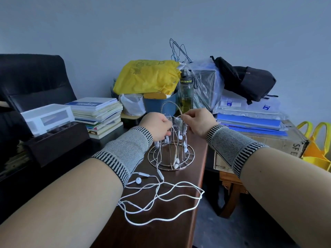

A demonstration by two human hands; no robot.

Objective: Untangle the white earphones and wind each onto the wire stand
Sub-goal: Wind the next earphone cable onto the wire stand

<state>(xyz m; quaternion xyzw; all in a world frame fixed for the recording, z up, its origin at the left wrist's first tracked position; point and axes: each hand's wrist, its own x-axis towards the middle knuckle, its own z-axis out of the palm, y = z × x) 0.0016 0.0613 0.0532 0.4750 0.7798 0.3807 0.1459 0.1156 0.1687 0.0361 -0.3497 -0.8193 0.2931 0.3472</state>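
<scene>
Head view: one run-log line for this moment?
left hand: grips stand | right hand: pinches cord | loose earphones: on table

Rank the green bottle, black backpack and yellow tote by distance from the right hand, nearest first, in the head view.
From the right hand:
1. Green bottle, just behind the hand, slightly left.
2. Black backpack, back right, atop the pile.
3. Yellow tote, far right, on the floor.

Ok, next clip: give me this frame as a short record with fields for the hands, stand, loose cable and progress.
left hand: grips white cable beside the stand
right hand: pinches cable at the stand's top
wire stand: upright on the dark table, earbuds hanging inside
loose earphones: tangled loops on the table in front of the stand
progress: winding under way, loose cable not yet wound
</scene>
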